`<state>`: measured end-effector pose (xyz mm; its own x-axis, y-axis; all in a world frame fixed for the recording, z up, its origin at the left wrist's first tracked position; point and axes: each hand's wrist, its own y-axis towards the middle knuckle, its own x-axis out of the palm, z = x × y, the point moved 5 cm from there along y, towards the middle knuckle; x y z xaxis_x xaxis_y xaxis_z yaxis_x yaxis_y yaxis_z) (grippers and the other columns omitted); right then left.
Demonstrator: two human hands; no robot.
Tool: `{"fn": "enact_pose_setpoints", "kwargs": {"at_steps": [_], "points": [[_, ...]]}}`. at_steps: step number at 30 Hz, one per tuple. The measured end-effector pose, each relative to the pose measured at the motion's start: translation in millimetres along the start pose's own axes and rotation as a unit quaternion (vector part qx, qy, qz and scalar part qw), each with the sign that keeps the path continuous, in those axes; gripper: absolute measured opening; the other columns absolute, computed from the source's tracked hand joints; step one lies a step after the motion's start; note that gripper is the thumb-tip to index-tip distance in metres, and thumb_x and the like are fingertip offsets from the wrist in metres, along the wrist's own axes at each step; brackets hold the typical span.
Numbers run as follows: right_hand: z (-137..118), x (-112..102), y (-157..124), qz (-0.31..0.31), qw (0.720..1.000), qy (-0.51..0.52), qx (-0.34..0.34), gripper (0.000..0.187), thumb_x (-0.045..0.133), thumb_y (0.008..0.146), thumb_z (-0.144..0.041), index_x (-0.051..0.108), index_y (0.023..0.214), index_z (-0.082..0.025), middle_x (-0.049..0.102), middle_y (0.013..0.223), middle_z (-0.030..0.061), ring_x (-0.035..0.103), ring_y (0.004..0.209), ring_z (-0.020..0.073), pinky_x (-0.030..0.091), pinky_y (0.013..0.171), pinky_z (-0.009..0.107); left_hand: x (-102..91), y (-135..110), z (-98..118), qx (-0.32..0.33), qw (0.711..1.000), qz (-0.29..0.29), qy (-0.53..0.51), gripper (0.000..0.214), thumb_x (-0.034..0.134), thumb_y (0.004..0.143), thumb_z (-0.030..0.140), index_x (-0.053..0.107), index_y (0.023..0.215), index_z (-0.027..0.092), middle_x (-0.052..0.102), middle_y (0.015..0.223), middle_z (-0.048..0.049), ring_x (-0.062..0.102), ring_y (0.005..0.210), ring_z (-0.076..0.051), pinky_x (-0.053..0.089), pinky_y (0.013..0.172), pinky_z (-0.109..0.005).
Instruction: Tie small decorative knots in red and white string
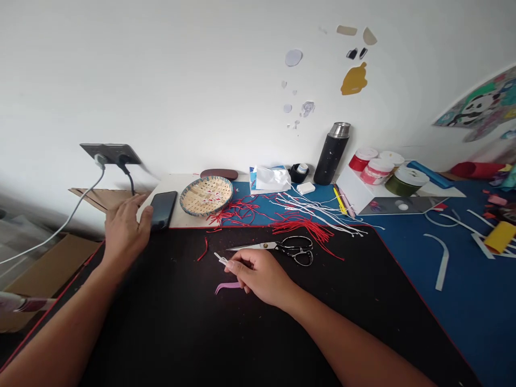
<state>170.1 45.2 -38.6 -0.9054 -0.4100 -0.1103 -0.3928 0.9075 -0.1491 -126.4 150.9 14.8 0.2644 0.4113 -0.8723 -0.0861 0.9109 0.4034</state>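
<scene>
My left hand (pixel 124 228) lies flat with fingers stretched out at the left edge of the black mat (pixel 242 333), its thumb touching a black phone (pixel 163 210). My right hand (pixel 258 277) rests mid-mat with fingers pinched round a thin white tool (pixel 221 259) that points up-left. A pink strip (pixel 226 287) lies on the mat just below that hand. Black-handled scissors (pixel 282 247) lie just beyond it, blades pointing left.
A woven basket (pixel 206 195), red strips (pixel 302 226) and white strips (pixel 318 207) lie behind the mat. Tissue pack (pixel 271 179), black flask (pixel 331 153), tape rolls (pixel 379 166) stand at the wall. A wall socket with cables (pixel 109 154) is left. Blue mat (pixel 463 279) with paper scraps is right.
</scene>
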Motion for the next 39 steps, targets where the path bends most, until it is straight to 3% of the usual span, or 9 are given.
{"fn": "enact_pose_setpoints", "kwargs": {"at_steps": [3, 6, 9, 11, 15, 17, 22, 28, 39], "points": [[-1, -1, 0, 0.0, 1.0, 0.014, -0.002, 0.024, 0.061, 0.099, -0.035, 0.072, 0.089, -0.017, 0.058, 0.059, -0.0043, 0.052, 0.049, 0.0087, 0.039, 0.052, 0.02, -21.6, -15, 41, 0.031, 0.995, 0.066, -0.068, 0.045, 0.043, 0.101, 0.045, 0.064, 0.129, 0.017, 0.067, 0.137, -0.0142, 0.054, 0.13, -0.031, 0.033, 0.114, -0.044], [-2, -3, 0, 0.009, 0.998, 0.056, 0.0, 0.025, 0.06, 0.099, -0.037, 0.071, 0.091, -0.016, 0.056, 0.056, -0.0053, 0.05, 0.046, 0.0085, 0.038, 0.049, 0.02, -19.6, -31, 80, -0.014, 0.969, -0.047, -0.242, 0.044, 0.053, 0.096, 0.054, 0.07, 0.119, 0.02, 0.075, 0.104, -0.0097, 0.065, 0.093, -0.028, 0.049, 0.086, -0.037], [-2, -7, 1, 0.034, 0.994, 0.106, 0.006, 0.03, 0.06, 0.097, -0.044, 0.069, 0.094, -0.016, 0.053, 0.054, -0.0062, 0.047, 0.042, 0.0087, 0.036, 0.042, 0.02, -0.9, -53, 120, -0.04, 0.879, -0.227, -0.418, 0.051, 0.064, 0.087, 0.062, 0.071, 0.117, 0.021, 0.073, 0.087, -0.0056, 0.061, 0.073, -0.022, 0.047, 0.068, -0.032], [-4, -11, 2, 0.052, 0.991, 0.125, 0.0, 0.034, 0.061, 0.095, -0.05, 0.068, 0.092, -0.016, 0.053, 0.053, -0.0061, 0.046, 0.041, 0.0088, 0.034, 0.039, 0.019, 10.3, -69, 139, -0.06, 0.82, -0.303, -0.481, 0.053, 0.071, 0.084, 0.063, 0.073, 0.116, 0.021, 0.072, 0.082, -0.0054, 0.056, 0.066, -0.019, 0.043, 0.061, -0.03], [-8, -17, 2, 0.08, 0.985, 0.149, -0.016, 0.04, 0.063, 0.092, -0.056, 0.065, 0.086, -0.017, 0.053, 0.054, -0.006, 0.045, 0.039, 0.0084, 0.033, 0.038, 0.02, 26.9, -94, 156, -0.14, 0.701, -0.365, -0.597, 0.045, 0.079, 0.08, 0.059, 0.076, 0.102, 0.02, 0.061, 0.076, -0.0015, 0.043, 0.058, -0.013, 0.033, 0.054, -0.026], [-8, -18, 2, 0.084, 0.985, 0.151, -0.013, 0.039, 0.064, 0.09, -0.057, 0.064, 0.085, -0.018, 0.053, 0.054, -0.0062, 0.045, 0.039, 0.0084, 0.033, 0.038, 0.02, 32.1, -102, 157, -0.163, 0.67, -0.366, -0.625, 0.043, 0.083, 0.078, 0.055, 0.076, 0.102, 0.02, 0.055, 0.072, 0.0014, 0.037, 0.056, -0.011, 0.026, 0.052, -0.025], [-6, -13, 2, 0.059, 0.99, 0.124, -0.006, 0.036, 0.063, 0.093, -0.053, 0.062, 0.083, -0.018, 0.053, 0.053, -0.0059, 0.045, 0.042, 0.0086, 0.034, 0.042, 0.021, 40.8, -110, 149, -0.189, 0.638, -0.345, -0.662, 0.036, 0.088, 0.075, 0.049, 0.076, 0.092, 0.019, 0.049, 0.068, 0.0029, 0.031, 0.055, -0.01, 0.02, 0.051, -0.026], [-5, -9, 0, 0.04, 0.996, 0.074, -0.013, 0.031, 0.062, 0.096, -0.045, 0.062, 0.079, -0.018, 0.054, 0.055, -0.0051, 0.049, 0.046, 0.0089, 0.037, 0.045, 0.02, 44.9, -111, 142, -0.197, 0.643, -0.33, -0.662, 0.031, 0.091, 0.073, 0.043, 0.074, 0.081, 0.018, 0.057, 0.069, 0.0016, 0.035, 0.054, -0.009, 0.024, 0.05, -0.024], [-4, -11, 1, 0.013, 0.996, 0.085, -0.012, 0.032, 0.061, 0.097, -0.048, 0.066, 0.086, -0.018, 0.054, 0.054, -0.0058, 0.047, 0.044, 0.0087, 0.036, 0.044, 0.021, 45.3, -107, 138, -0.2, 0.606, -0.334, -0.693, 0.031, 0.095, 0.069, 0.033, 0.078, 0.089, 0.015, 0.065, 0.068, 0.0001, 0.049, 0.056, -0.008, 0.033, 0.051, -0.019]]}}
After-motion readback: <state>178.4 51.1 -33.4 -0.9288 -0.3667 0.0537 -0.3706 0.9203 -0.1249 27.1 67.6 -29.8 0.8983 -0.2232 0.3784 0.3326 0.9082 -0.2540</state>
